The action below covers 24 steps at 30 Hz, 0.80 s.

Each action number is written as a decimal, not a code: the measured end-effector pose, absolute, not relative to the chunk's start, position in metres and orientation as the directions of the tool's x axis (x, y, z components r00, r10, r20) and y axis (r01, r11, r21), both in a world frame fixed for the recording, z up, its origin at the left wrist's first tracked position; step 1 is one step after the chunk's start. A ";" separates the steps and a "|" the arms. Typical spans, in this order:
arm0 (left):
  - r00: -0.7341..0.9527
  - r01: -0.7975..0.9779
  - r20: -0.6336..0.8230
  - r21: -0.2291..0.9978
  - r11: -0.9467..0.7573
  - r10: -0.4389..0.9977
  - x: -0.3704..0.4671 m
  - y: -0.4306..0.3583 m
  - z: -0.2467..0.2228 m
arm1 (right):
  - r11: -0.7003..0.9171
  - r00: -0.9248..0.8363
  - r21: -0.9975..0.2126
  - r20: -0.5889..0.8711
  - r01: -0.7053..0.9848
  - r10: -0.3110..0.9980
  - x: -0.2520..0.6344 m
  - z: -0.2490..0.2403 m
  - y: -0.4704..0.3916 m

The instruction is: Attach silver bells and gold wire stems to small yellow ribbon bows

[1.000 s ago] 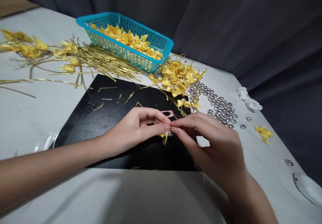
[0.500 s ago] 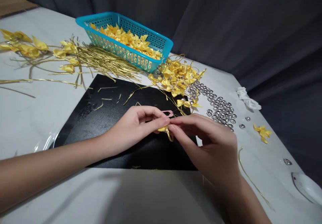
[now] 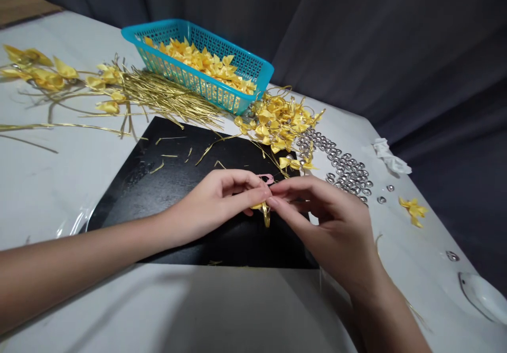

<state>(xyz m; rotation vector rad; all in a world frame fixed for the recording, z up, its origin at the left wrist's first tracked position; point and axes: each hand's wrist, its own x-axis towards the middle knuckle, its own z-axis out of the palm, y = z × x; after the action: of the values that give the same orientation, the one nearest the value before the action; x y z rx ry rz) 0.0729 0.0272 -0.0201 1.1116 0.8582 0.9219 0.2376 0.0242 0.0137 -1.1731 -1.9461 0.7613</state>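
Note:
Above the black board [image 3: 186, 237], my left hand [image 3: 229, 197] pinches a small yellow ribbon bow [image 3: 258, 205] between thumb and fingers, which cover most of it. A loop of gold cord [image 3: 266, 218] hangs below the bow. My right hand [image 3: 332, 218] meets the left one, its thumb and forefinger closed at the bow's cord; the exact spot of the pinch is hidden. Just behind the fingertips shows a pink piece with a hole [image 3: 267, 178], partly covered, so its kind is unclear.
A blue basket [image 3: 198, 86] of yellow ribbon pieces stands at the back. Beside it lie gold cord lengths [image 3: 166, 96] and a pile of yellow bows [image 3: 283, 115]. Silver beads [image 3: 350, 173] spread to the right, near crumpled white material [image 3: 390, 156]. A white object [image 3: 485, 295] sits at lower right.
The gold loop has swung to hang more upright under the fingers. My right hand has turned slightly, and both hands stay together over the board.

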 end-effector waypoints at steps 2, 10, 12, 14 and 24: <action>0.384 -0.144 -0.089 0.977 0.155 0.919 0.074 0.027 -0.019 | 0.346 -0.326 -0.839 0.217 0.421 0.920 0.236 0.013 0.025; 0.352 0.072 -0.052 0.997 0.029 0.935 0.078 0.022 -0.019 | 0.041 -0.148 -0.951 -0.005 0.307 0.989 0.230 0.006 0.024; 0.345 0.137 0.001 0.989 -0.051 0.939 0.079 0.021 -0.020 | 0.000 -0.109 -0.953 -0.035 0.304 0.993 0.229 0.004 0.023; 0.335 0.214 0.063 0.967 -0.141 0.940 0.078 0.020 -0.021 | 0.019 -0.088 -0.939 -0.012 0.343 0.996 0.227 0.003 0.021; 0.307 0.424 0.204 0.845 -0.326 0.929 0.078 0.019 -0.024 | 0.375 -0.181 -0.697 0.338 0.612 0.923 0.224 -0.008 0.013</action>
<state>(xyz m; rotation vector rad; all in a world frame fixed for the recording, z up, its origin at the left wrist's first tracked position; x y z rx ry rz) 0.0785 0.0191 -0.0240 1.8899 1.2023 0.9385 0.2244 0.0129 -0.0080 -1.3281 -1.8940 0.5328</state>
